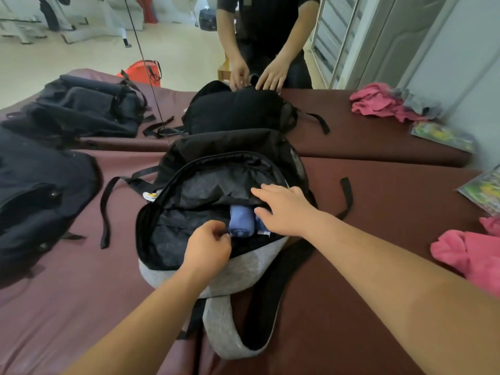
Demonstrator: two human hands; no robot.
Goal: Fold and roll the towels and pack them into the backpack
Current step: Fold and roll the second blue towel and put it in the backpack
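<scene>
The open backpack [216, 190] lay in the middle of the maroon mat [67, 307], its long axis running from the near edge toward the far one, with the grey padded back and shoulder strap [230, 334] trailing nearest the wearer. The left hand [207, 249] was pinched shut on the near rim of the opening. The right hand [284, 209], fingers spread and gripping nothing, pressed on a rolled blue towel [240, 220] lying lengthwise inside the main compartment, partly under the black lining flap.

Pink towels [470, 255] sat heaped by the right edge, with a colourful packet [484, 190] just beyond them. Dark bags [40, 198] crowded the left edge. Past the open pack stood a second black backpack [235, 109], a facing person's two hands [254, 74] resting on its top. More pink and grey cloth [384, 102] lay at the far right corner.
</scene>
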